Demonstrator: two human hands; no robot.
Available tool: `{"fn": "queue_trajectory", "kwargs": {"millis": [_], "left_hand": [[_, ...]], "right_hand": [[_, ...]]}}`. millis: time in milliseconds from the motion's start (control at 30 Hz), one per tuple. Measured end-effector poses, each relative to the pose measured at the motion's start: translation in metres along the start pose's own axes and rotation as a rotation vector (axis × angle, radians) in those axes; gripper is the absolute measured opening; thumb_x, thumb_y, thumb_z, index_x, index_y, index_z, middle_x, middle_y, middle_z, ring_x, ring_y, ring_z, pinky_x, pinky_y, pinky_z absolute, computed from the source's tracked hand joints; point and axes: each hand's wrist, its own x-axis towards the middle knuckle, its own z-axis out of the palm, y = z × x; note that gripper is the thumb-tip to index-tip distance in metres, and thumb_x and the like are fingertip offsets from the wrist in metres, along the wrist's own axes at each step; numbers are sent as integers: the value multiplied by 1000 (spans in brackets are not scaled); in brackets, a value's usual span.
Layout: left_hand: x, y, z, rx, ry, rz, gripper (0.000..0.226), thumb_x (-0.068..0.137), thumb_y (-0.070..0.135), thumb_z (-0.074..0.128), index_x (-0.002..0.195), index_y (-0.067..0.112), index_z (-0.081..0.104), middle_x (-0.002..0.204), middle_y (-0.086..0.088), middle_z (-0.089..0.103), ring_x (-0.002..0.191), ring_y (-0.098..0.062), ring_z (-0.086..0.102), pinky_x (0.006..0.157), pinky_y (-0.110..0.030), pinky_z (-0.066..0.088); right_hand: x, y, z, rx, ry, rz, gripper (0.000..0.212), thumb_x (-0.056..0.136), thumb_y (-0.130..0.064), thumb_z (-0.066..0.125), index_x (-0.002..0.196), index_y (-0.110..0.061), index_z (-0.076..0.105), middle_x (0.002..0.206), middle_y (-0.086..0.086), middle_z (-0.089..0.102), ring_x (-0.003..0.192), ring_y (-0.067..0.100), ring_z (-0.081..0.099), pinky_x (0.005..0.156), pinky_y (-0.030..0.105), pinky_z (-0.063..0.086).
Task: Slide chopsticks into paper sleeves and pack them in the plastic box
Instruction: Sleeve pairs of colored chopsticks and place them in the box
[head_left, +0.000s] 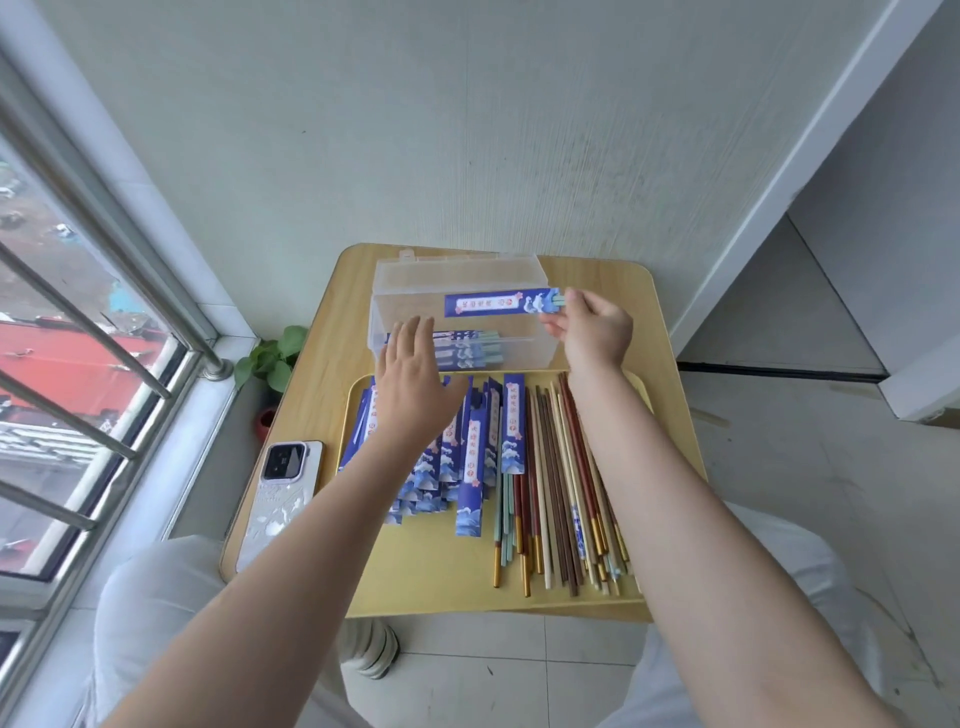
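A clear plastic box (400, 283) stands open at the far side of the small wooden table (311, 395). Several sleeved chopstick pairs (467, 353) lie in its bottom. My right hand (589, 330) pinches the pale green ends of a sleeved pair (498, 302), holding it level above the box opening. My left hand (413, 384) hovers with straight fingers at the box's near left corner, holding nothing. On the yellow tray (431, 566) lies a heap of blue paper sleeves (467, 452) and, to its right, a row of loose chopsticks (561, 493).
A phone (278, 499) lies on the table's left edge beside the tray. A small potted plant (270, 364) sits on the floor by the window sill. A barred window runs along the left; a wall stands just behind the table.
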Motion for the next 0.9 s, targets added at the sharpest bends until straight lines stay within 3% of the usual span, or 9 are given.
{"fn": "queue_trajectory", "kwargs": {"millis": [100,267,367,433,533,667,767,833,900], "left_hand": [[12,-5,6,106,-67,21,77,95,40,55,157,13,18,165,-8,17,155,-27,5,124,-44,-1],[17,-15,19,167,-151,22,77,97,42,51,158,13,15,167,-8,12,155,-26,-1,125,-43,-5],[17,-20,26,177,-170,24,77,96,38,51,158,14,14,167,-9,9,155,-27,-4,125,-42,-5],[17,-21,28,183,-165,26,76,96,37,51,159,15,13,168,-9,7,155,-27,-5,124,-41,-6],[17,-23,30,176,-167,35,76,96,35,51,159,14,13,168,-10,6,155,-27,-6,124,-42,-6],[17,-23,26,170,-182,42,76,96,36,51,159,14,14,168,-10,6,155,-27,-5,125,-42,-4],[11,-17,19,98,-74,24,62,93,32,58,148,11,39,159,-16,29,150,-34,19,121,-42,15],[4,-8,16,22,4,15,34,91,28,59,119,10,58,125,-12,54,118,-32,50,97,-39,40],[-3,4,14,-6,-121,-58,19,92,28,55,98,10,60,94,-3,57,85,-26,55,68,-33,42]], "right_hand": [[9,7,25,-148,-62,-26,13,101,-13,56,105,-6,67,81,6,73,70,20,75,71,32,62],[17,27,59,-496,-150,-98,17,100,-22,58,88,-17,69,82,1,74,70,14,72,75,37,60],[20,32,71,-734,-248,-201,27,102,-25,53,85,-13,70,79,0,66,75,19,61,70,27,43],[20,35,77,-993,-376,-215,36,107,-28,41,78,-13,59,76,2,57,81,27,56,79,32,39],[16,39,79,-1353,-548,-187,52,109,-39,21,107,-7,63,107,11,64,110,32,57,111,48,28],[11,34,71,-1360,-550,-313,52,108,-41,23,142,-8,44,139,13,55,131,33,47,117,53,18],[8,28,58,-1208,-474,-449,42,107,-33,33,135,-6,50,136,11,55,127,30,47,109,44,31],[0,27,45,-1056,-414,-486,25,104,-22,40,109,-7,59,113,7,60,107,26,54,87,36,42],[-12,31,28,-995,-429,-391,20,100,-16,41,89,-10,57,89,2,58,82,21,55,64,30,40]]}}
